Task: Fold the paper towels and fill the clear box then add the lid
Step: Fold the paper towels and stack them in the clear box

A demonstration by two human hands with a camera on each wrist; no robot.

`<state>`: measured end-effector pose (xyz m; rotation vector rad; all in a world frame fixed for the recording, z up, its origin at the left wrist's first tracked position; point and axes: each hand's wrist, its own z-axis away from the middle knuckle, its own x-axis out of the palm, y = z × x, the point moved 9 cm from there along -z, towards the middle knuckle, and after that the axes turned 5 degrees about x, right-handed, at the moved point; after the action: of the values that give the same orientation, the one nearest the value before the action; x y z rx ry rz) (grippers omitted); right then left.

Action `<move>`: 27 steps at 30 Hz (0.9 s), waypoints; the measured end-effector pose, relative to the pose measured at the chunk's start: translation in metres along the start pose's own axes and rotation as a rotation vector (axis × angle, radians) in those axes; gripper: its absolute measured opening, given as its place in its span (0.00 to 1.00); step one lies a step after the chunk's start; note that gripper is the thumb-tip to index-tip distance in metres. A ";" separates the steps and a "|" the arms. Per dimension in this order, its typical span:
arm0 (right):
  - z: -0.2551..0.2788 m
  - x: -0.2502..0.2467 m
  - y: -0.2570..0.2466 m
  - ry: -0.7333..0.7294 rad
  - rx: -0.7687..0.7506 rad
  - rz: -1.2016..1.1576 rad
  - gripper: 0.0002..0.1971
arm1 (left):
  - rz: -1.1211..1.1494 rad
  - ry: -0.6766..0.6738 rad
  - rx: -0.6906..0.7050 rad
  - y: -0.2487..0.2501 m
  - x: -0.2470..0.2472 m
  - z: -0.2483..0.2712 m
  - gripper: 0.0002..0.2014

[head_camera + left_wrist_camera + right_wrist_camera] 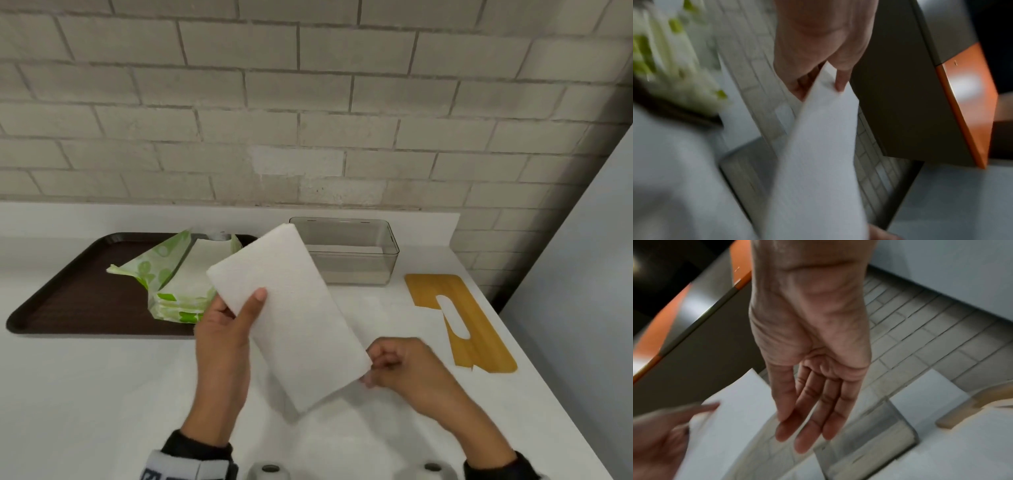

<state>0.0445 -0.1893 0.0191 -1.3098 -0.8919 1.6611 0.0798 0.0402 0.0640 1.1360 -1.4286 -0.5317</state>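
Note:
My left hand (239, 308) holds a white folded paper towel (291, 318) up over the counter, with the thumb on its top face and the fingers behind. The left wrist view shows the towel (818, 146) pinched. My right hand (380, 366) is at the towel's lower right corner. In the right wrist view that hand (807, 426) has straight, relaxed fingers with nothing between them, and the towel (731, 418) lies to its left. The clear box (342, 253) stands beyond by the wall with a pale layer at its bottom. A wooden slotted lid (479, 325) lies flat to its right.
A brown tray (68, 291) at the left carries an opened green-and-white pack of paper towels (171, 274). A tiled wall (308, 120) backs the white counter (102, 394), whose edge runs down the right side. A cabinet with an orange edge (966, 97) hangs overhead.

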 end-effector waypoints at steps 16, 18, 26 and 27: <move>-0.004 0.036 -0.001 -0.126 0.019 -0.092 0.13 | -0.155 -0.171 -0.011 0.007 0.017 0.003 0.17; -0.001 0.016 -0.002 -0.103 0.010 0.030 0.12 | -0.225 -0.181 0.031 0.014 0.006 -0.001 0.14; 0.002 -0.059 -0.001 0.369 -0.093 -0.562 0.12 | -0.396 -0.160 -0.108 -0.021 -0.015 0.013 0.12; 0.000 -0.051 0.005 0.369 -0.072 -0.604 0.13 | -0.398 -0.127 -0.135 -0.032 -0.019 0.015 0.13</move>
<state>0.0500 -0.2379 0.0353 -1.1855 -0.9983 0.8965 0.0732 0.0392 0.0245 1.3019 -1.2535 -0.9805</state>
